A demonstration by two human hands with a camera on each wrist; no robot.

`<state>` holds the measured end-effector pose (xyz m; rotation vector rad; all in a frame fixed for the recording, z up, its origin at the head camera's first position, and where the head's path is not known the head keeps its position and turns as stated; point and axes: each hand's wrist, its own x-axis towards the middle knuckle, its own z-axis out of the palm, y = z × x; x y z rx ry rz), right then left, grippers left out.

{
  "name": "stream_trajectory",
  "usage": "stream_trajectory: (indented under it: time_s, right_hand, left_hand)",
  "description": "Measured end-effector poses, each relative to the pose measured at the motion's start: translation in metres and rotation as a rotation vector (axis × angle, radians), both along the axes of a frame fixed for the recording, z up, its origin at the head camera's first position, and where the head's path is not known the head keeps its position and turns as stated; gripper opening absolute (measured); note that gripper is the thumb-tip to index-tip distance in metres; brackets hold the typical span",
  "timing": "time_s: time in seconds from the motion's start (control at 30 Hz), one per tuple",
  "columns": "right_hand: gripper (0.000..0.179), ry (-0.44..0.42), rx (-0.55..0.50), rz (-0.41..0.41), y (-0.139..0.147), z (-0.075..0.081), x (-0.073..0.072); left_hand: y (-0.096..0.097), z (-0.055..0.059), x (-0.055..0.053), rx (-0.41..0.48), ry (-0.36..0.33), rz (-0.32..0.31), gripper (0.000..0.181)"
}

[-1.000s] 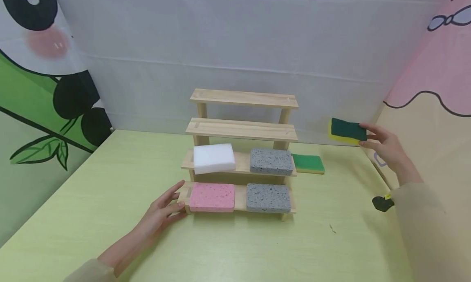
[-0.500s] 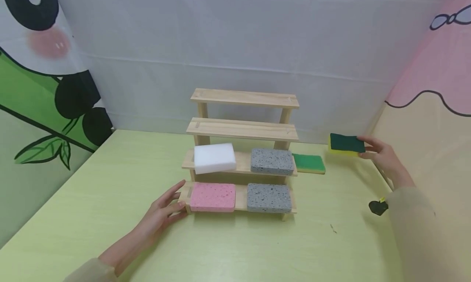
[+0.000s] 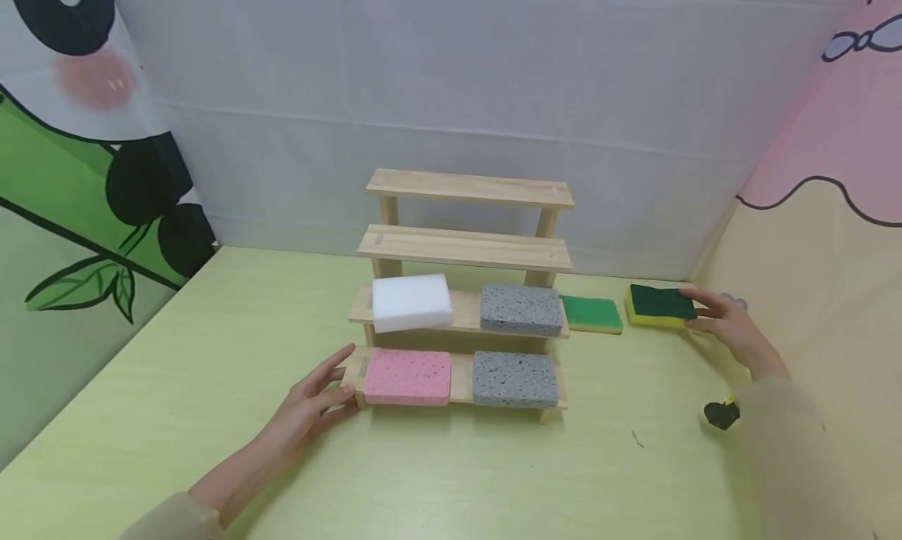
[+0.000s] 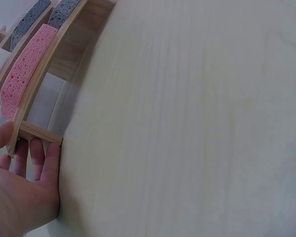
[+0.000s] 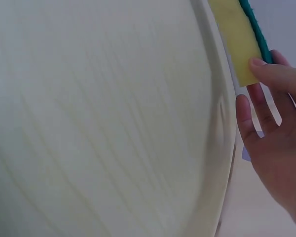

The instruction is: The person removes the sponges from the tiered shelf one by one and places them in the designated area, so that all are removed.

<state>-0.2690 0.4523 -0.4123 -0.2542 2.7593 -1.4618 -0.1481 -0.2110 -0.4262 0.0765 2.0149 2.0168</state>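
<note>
My right hand (image 3: 733,329) pinches a yellow sponge with a dark green scouring face (image 3: 661,304) by its right end, at table height near the back right. Whether its underside touches the table is hard to tell. In the right wrist view the thumb lies on the yellow foam (image 5: 237,42). My left hand (image 3: 306,407) holds the left end of the lowest step of a wooden stepped rack (image 3: 461,377), thumb and fingers at the corner and leg. On that step lie a pink sponge (image 3: 407,377) and a grey speckled sponge (image 3: 515,379).
The step above bears a white sponge block (image 3: 412,302) and another grey sponge (image 3: 521,309). Both upper steps (image 3: 465,247) are bare. A green-topped sponge (image 3: 592,314) lies on the table right of the rack. A small dark object (image 3: 722,415) is by the right sleeve.
My right hand has lowered the green and yellow sponge from the air to table height, beside the green-topped sponge. The left hand and the rack have stayed put.
</note>
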Motion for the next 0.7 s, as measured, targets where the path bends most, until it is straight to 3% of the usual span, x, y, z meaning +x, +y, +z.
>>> stream_trajectory:
  time_s: [0.17, 0.43, 0.7]
  right_hand:
    - [0.058, -0.029, -0.017, 0.007, 0.0046, -0.0045, 0.0058]
    - [0.059, -0.092, 0.065, 0.03, 0.0064, -0.0067, 0.0054]
    - [0.062, -0.169, 0.016, 0.051, 0.0025, -0.0051, 0.0091]
  left_hand:
    - [-0.0003, -0.0024, -0.0014, 0.005, -0.002, -0.002, 0.071]
    - [-0.0002, -0.003, -0.0015, 0.008, -0.009, 0.01, 0.07]
    - [-0.0003, -0.002, -0.001, 0.009, -0.008, 0.007, 0.07]
